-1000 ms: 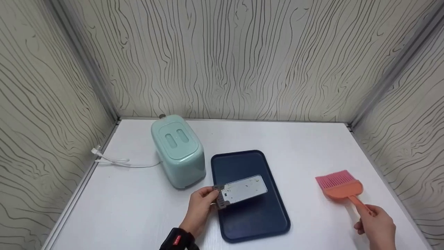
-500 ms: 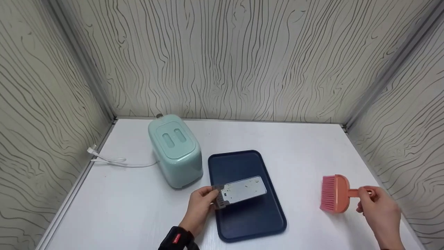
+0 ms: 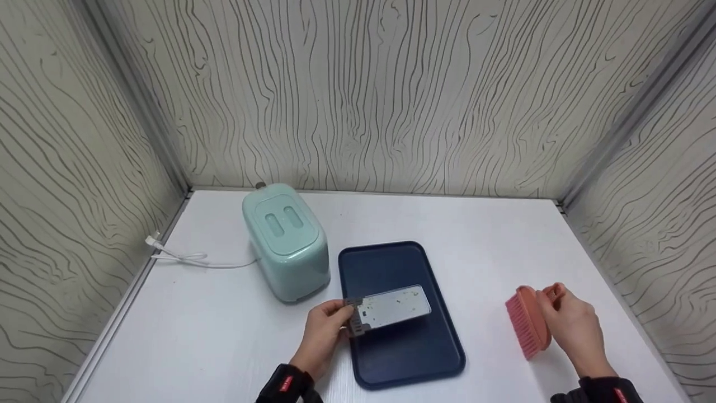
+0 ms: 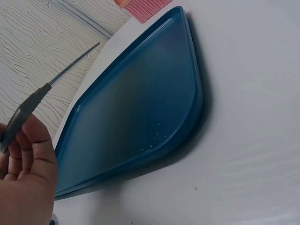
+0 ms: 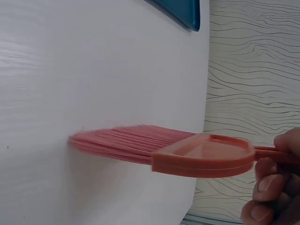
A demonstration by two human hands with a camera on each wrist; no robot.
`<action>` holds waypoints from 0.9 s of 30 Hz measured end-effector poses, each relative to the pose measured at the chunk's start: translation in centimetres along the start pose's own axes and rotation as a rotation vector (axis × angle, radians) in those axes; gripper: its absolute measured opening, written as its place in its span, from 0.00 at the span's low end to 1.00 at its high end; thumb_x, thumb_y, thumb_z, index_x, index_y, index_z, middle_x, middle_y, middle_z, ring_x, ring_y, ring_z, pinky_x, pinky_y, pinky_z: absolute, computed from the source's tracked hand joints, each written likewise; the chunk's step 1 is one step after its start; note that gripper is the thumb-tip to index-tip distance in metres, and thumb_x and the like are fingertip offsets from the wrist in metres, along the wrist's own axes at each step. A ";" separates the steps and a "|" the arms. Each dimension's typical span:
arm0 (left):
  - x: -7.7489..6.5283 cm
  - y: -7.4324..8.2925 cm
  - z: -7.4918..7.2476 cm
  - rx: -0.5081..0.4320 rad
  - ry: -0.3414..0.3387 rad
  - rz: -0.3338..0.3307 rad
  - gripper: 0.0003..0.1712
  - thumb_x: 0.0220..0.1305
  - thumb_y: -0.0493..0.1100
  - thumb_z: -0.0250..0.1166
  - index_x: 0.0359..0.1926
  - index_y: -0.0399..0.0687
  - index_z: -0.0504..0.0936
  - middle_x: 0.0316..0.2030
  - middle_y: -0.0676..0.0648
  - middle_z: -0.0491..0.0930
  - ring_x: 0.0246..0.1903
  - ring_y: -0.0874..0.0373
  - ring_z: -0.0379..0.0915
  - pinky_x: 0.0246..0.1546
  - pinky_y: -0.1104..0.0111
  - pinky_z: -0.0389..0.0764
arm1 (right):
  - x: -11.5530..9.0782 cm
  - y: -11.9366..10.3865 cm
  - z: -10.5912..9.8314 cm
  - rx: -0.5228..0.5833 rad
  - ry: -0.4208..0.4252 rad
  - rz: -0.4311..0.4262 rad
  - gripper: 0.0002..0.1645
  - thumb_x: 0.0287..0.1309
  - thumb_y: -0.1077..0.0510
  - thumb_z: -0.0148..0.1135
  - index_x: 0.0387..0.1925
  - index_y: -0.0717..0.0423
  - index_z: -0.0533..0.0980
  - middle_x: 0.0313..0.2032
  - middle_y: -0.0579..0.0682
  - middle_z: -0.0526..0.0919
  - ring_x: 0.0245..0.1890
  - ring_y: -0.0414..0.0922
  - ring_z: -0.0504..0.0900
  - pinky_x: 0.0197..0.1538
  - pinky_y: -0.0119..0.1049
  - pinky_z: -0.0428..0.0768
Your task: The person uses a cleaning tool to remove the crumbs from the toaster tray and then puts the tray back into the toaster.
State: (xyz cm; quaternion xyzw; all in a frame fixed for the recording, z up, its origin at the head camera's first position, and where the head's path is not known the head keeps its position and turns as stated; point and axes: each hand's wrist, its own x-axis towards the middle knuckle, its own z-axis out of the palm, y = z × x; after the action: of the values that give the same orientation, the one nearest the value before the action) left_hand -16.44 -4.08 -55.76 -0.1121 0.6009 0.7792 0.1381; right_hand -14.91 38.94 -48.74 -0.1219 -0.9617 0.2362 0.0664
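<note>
Crumb tray (image 3: pixel 396 307) pinched in left hand (image 3: pixel 323 327) above navy tray (image 3: pixel 408 358), orange brush (image 3: pixel 536 320) gripped in right hand (image 3: pixel 574 330); apparently cleaning, next likely calling for leftward reach.

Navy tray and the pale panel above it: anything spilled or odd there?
Yes: crumb-like bits dot the pale panel, whitish specks lie in one corner of the navy tray, and a few dark specks mark the white table beside it, standing out on otherwise plain surfaces.

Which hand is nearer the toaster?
Left. The left hand, holding the plate, is just in front of the toaster; the right hand, with the brush, is well to its right, past the tray.
</note>
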 end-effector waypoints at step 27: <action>0.0 0.7 0.3 0.016 0.000 0.029 0.14 0.67 0.38 0.64 0.49 0.32 0.82 0.38 0.45 0.83 0.34 0.59 0.78 0.35 0.69 0.79 | -0.1 -5.8 -0.4 0.255 0.266 -0.204 0.15 0.71 0.57 0.60 0.44 0.69 0.77 0.28 0.63 0.85 0.19 0.32 0.75 0.19 0.25 0.72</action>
State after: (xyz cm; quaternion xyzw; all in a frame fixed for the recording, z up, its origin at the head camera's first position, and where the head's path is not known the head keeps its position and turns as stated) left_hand -16.68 -3.92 -55.01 -0.1022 0.6085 0.7765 0.1279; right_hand -15.90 34.08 -45.66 -0.0447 -0.9142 0.3298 0.2313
